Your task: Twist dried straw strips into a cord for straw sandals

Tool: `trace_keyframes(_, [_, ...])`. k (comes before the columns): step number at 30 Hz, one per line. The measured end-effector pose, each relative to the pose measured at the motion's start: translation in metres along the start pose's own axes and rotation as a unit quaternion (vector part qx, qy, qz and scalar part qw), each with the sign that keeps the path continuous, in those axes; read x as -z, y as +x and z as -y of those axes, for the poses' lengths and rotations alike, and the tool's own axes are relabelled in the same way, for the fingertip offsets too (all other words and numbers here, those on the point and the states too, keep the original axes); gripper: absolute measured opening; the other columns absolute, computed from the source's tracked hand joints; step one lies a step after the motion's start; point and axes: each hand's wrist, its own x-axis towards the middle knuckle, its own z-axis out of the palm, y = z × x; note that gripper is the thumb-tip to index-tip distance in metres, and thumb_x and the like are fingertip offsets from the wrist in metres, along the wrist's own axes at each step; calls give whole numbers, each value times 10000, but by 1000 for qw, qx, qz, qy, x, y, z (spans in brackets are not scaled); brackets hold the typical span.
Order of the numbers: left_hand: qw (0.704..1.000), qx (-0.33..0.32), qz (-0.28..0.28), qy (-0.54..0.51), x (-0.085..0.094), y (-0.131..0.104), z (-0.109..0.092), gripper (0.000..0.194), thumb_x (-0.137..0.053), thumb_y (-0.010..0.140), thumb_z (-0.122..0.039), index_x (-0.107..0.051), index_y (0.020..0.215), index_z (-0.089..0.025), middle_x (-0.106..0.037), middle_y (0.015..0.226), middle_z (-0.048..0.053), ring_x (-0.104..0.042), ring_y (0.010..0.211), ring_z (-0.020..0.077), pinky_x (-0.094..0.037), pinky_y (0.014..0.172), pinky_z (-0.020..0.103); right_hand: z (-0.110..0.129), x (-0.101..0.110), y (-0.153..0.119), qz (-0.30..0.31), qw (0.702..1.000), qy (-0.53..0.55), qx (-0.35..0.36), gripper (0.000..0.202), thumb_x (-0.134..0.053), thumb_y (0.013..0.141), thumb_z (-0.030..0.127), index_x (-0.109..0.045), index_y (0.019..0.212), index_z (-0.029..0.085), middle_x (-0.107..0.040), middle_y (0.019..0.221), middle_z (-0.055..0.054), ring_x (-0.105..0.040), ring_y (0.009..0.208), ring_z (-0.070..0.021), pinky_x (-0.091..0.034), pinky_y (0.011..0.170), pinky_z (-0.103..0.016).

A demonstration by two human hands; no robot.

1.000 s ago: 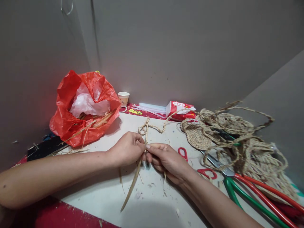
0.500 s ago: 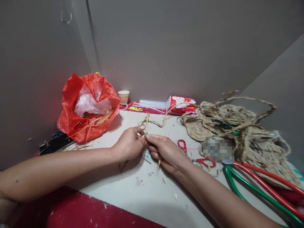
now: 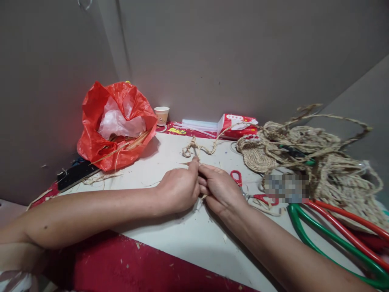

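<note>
A thin twisted straw cord (image 3: 209, 151) runs over the white board from the pile at right and ends between my hands. My left hand (image 3: 181, 184) is closed, thumb and finger pinching the cord's near end, with a loose pointed strand poking out to the left. Against it, my right hand (image 3: 223, 188) pinches the same cord from the right side, its other fingers curled. The exact spot they grip is mostly hidden by the fingers. Red-handled scissors (image 3: 236, 177) lie just right of my right hand, partly covered by cord scraps.
An open red plastic bag (image 3: 91, 142) with straw stands at back left, beside a dark phone-like slab (image 3: 71, 176). A paper cup (image 3: 161, 117) and red tissue pack (image 3: 237, 125) line the back. Coiled straw rope (image 3: 328, 178) and green and red handles (image 3: 319, 235) fill the right.
My left hand has shifted right and turned over, now pressed against my right hand, with its thumb or finger pointing up along the cord. The camera view has moved slightly.
</note>
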Motion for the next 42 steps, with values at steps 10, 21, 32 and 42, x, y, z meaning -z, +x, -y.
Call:
trace_keyframes(10, [897,131,-12,-421,35,18,22,633,-566,681,-194,-379,1279,-104,-626,988,115,-596,800,169,-475,722,300,9,5,4,89,994,-31,-47,216,-740,609,246,-572,615,110,-454,481,63,-212,364,8,-126,312,-111])
trace_keyframes(21, [815,109,179,-540,7,45,44,201,-581,606,-175,-529,799,-155,-577,651,-7,-473,536,69,-326,490,180,19,11,9,94,986,-116,-77,347,-742,651,361,-510,536,130,-385,451,76,-179,378,-4,-130,314,-118])
trace_keyframes(32, [845,158,116,-497,7,38,37,62,-446,678,-174,-450,739,-187,-341,471,-78,-265,374,61,-177,382,200,19,10,7,97,983,-73,-141,317,-786,594,318,-527,573,136,-361,450,86,-161,367,-2,-122,300,-107])
trace_keyframes(42, [993,6,6,-118,12,23,33,246,-395,803,-275,-535,975,-170,-639,784,61,-569,695,202,-394,611,286,17,19,10,100,980,-92,-146,349,-734,673,392,-526,556,137,-322,414,93,-172,348,-6,-126,315,-127])
